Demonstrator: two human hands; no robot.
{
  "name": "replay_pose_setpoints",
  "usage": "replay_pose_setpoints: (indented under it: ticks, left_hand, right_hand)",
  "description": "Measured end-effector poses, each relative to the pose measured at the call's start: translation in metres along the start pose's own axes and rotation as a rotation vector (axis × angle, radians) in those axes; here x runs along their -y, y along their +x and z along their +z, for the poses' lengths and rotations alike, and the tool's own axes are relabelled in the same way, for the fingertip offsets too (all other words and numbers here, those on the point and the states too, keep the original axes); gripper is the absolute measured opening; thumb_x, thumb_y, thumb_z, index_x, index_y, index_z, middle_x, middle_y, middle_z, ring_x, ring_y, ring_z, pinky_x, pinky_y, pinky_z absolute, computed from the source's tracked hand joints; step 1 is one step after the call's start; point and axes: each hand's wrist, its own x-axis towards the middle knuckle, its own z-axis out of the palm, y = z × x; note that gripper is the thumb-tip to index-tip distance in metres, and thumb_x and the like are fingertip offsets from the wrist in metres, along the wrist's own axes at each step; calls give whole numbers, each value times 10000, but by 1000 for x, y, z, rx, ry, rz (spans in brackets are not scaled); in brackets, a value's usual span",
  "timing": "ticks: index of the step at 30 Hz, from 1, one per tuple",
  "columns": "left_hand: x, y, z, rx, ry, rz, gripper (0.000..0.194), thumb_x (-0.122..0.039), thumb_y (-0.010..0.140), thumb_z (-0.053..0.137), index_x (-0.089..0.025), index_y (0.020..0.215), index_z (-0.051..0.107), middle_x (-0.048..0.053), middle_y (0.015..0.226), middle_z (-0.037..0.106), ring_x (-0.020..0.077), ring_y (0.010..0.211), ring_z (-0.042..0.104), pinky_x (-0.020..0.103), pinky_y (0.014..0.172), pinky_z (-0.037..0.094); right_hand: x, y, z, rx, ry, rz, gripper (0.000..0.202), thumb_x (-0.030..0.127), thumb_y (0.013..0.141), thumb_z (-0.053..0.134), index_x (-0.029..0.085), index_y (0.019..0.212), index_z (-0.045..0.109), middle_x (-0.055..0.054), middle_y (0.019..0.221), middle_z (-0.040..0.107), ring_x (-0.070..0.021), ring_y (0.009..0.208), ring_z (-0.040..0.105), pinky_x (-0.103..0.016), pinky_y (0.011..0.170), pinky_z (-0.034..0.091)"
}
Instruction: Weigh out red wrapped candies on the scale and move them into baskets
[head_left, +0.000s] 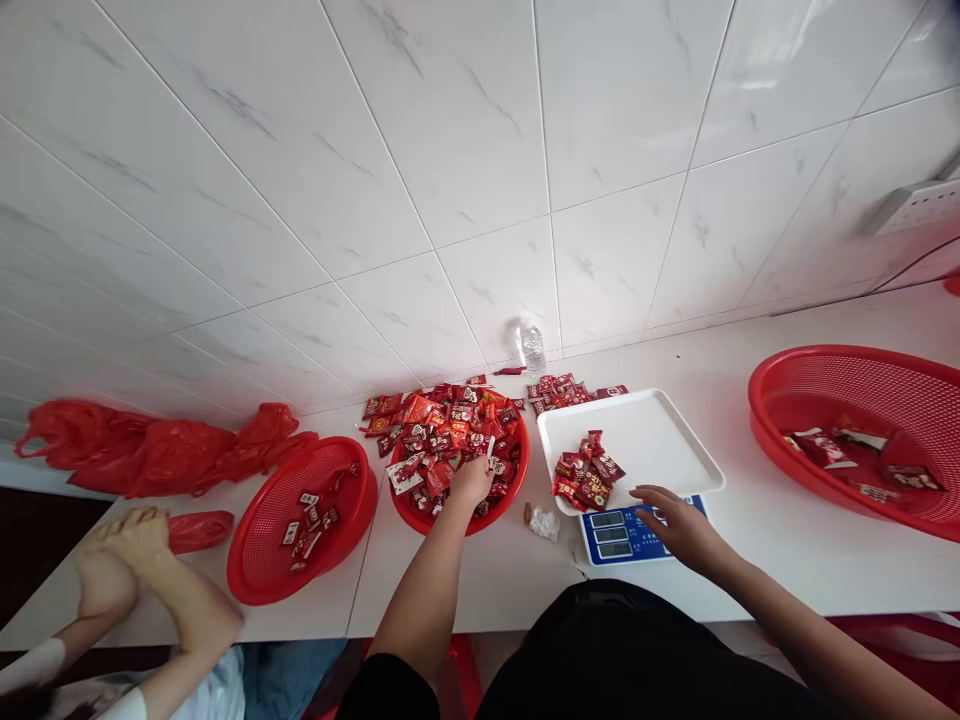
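In front of you, the smooth white tabletop [487,590] carries the round baskets of red plastic, with many small holes: the right basket [772,440], the middle basket [525,450] and the tilted left basket [349,530]. Next in size is the white tray [660,440], shallow with rounded corners, above the blue panel of the scale [630,553]. Your right hand [686,530] is over this panel, near the tray's edge; its grip is open, with nothing in it. Your left hand [472,482] is among the red packets [439,440] heaped in the middle basket, fingers bent; you cannot tell if its grip closes on one. Behind stands a clear bottle [532,348]. Smallest are the glossy, crinkled packets themselves; a small pile [589,475] lies at the tray's left end.
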Motion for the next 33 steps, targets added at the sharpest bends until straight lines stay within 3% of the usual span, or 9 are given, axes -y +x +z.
replay_pose_setpoints:
  ticks: [5, 8, 10, 13, 16, 19, 23, 29, 33]
  left_hand:
    - [-8, -9, -12, -72, -158, 64, 80, -247, 808, 446, -214, 741, 477, -10, 678, 547, 142, 618, 502, 233, 597, 346]
    - [-34, -20, -9, -132, -461, 302, 37, -220, 792, 452, -208, 771, 480, -24, 755, 552, 116, 669, 504, 211, 635, 371]
    - [-59, -25, -1, -76, -548, 457, 79, -239, 812, 437, -208, 815, 509, -19, 788, 565, 117, 694, 515, 215, 659, 391]
    - [-93, -27, 12, 44, -478, 556, 198, -253, 845, 409, -224, 961, 567, 6, 822, 606, 145, 711, 544, 244, 670, 415]
    - [-112, -20, 21, 69, -362, 562, 376, -230, 850, 415, -268, 1212, 509, 56, 1035, 618, 189, 861, 580, 277, 748, 434]
    - [-115, -10, 22, 52, -252, 497, 554, -277, 826, 484, -299, 1365, 357, 84, 1215, 542, 232, 1004, 560, 317, 834, 430]
    - [-113, 1, 22, -5, -196, 442, 491, -361, 837, 470, -249, 1315, 448, 105, 1272, 509, 266, 1128, 496, 358, 920, 401]
    - [-110, 12, 32, 55, -332, 400, 465, -363, 892, 374, -228, 1333, 435, 99, 1317, 511, 268, 1197, 472, 403, 994, 363]
    - [-104, 7, 38, 1, -525, 378, 442, -324, 881, 406, -204, 1303, 466, 107, 1326, 503, 253, 1217, 463, 401, 1018, 354]
  right_hand:
    - [4, 1, 0, 6, 29, -11, 369, 406, 859, 398, 267, 1153, 570, -59, 1245, 560, -246, 1043, 591, -388, 849, 502]
    - [10, 5, 0, 10, 30, -19, 366, 388, 859, 397, 271, 1165, 562, -58, 1250, 556, -248, 1062, 579, -395, 869, 488]
    - [12, 9, 1, 18, 7, -13, 372, 378, 860, 395, 261, 1173, 557, -62, 1263, 547, -251, 1082, 566, -398, 882, 478]
    - [14, 14, 4, 23, -59, -21, 376, 365, 861, 391, 242, 1175, 558, -68, 1280, 534, -251, 1124, 535, -397, 904, 463]
    - [13, 18, 7, 5, -120, -48, 377, 357, 869, 383, 230, 1179, 557, -72, 1280, 531, -246, 1152, 508, -396, 932, 446]
    - [12, 24, 8, -27, -161, -69, 380, 360, 879, 376, 234, 1198, 542, -74, 1290, 517, -245, 1194, 467, -400, 974, 413]
    - [16, 44, 11, -94, -191, -34, 434, 425, 879, 393, 251, 1270, 468, -89, 1405, 371, -268, 1272, 376, -419, 989, 394]
    - [39, 90, 20, -57, -232, -29, 625, 584, 848, 383, 239, 1367, 342, -101, 1478, 223, -278, 1377, 133, -440, 1068, 270]
    - [55, 109, 25, 28, -278, -27, 725, 692, 808, 338, 293, 1408, 264, -85, 1520, 117, -310, 1387, 38, -521, 1078, 159]
